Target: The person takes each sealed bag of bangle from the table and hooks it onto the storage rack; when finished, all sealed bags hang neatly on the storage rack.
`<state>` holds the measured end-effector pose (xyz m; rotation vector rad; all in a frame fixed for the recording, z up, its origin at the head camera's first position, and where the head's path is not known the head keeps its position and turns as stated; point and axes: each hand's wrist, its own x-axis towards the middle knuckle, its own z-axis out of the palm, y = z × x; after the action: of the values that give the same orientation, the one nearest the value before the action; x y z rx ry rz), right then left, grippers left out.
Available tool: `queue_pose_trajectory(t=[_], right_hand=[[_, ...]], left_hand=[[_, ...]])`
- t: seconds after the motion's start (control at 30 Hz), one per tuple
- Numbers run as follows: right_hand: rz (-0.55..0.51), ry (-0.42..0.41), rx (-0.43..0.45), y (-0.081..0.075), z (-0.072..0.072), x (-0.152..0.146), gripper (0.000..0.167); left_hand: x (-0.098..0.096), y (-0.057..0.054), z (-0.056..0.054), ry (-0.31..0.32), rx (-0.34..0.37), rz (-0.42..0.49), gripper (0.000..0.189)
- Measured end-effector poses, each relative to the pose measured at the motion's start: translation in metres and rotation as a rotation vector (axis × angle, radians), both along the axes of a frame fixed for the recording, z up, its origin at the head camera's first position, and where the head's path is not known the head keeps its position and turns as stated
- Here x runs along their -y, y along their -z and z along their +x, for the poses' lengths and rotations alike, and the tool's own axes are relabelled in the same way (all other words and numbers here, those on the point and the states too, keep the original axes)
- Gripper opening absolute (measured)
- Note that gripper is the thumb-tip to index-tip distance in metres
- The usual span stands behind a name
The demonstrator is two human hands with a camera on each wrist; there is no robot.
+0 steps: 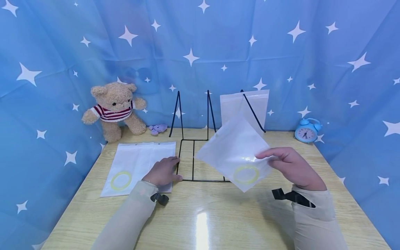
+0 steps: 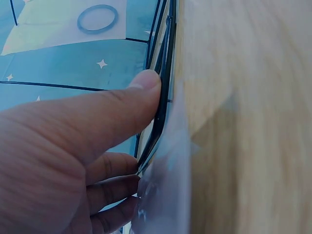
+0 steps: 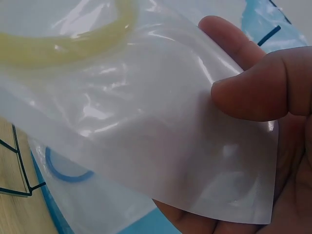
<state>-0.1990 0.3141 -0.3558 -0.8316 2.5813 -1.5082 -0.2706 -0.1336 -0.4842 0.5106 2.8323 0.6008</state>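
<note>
My right hand [image 1: 292, 166] pinches a translucent plastic zip bag [image 1: 237, 146] by one corner, thumb on the near face. The bag hangs tilted in front of a black wire display rack [image 1: 193, 159], with a yellow ring [image 3: 63, 56] inside it. My left hand [image 1: 164, 172] holds the rack's front left corner, thumb and fingertips on the wire [image 2: 165, 83]. A second bag [image 1: 232, 106] hangs on the rack's right prong; its blue ring [image 2: 97, 19] shows in both wrist views, hidden in the head view.
Another bag [image 1: 140, 156] with a yellow ring lies flat on the table [image 1: 175, 222], left of the rack and partly under my left hand. A teddy bear [image 1: 115, 107], a small purple toy [image 1: 158, 128] and a blue alarm clock [image 1: 307, 131] stand along the back before a starry curtain.
</note>
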Motion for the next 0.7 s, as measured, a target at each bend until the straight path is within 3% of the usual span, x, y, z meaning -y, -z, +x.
queue_pose_trajectory(t=[0.23,0.7], right_hand=[[0.024,-0.016,-0.062,0.0004,0.0002,0.0018,0.038],[0.075,0.029,-0.054,0.0016,-0.0014,0.0044,0.039]], left_hand=[[0.0001,0.0004,0.0001,-0.007,0.001,0.001,0.085],[-0.0017,-0.0036,0.0024,-0.007,0.003,-0.005,0.084]])
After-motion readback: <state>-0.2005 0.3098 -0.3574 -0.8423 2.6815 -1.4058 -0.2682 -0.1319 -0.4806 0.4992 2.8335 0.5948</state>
